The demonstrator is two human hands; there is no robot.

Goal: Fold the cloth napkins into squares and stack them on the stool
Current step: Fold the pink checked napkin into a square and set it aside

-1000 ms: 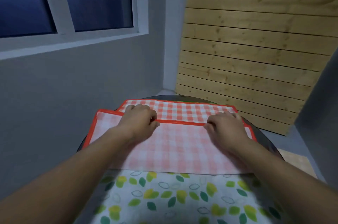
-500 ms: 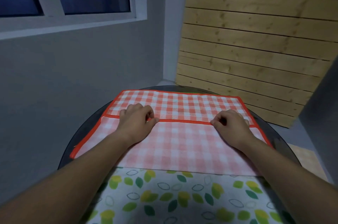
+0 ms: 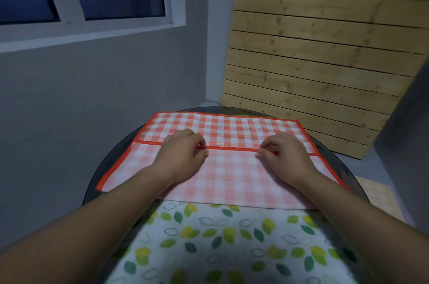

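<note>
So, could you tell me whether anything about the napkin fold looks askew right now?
Slightly. The checked napkin's folded-over flap stops short of the far edge, and its left side flares wider. Both hands, left and right, pinch its hem.

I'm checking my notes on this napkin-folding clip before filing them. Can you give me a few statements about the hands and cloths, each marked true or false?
1. Both hands pinch the red hem of the checked napkin. True: the left hand and right hand each hold that hem in a grip.
2. The checked napkin is already a small square. False: it is a wide rectangle, its near part folded partway over.
3. A leaf-print cloth lies nearer the person than the checked napkin. True.
4. The napkin lies on a wooden table. False: it lies on a dark round surface.
5. The left hand is lifted high above the napkin. False: it rests on it.
</note>
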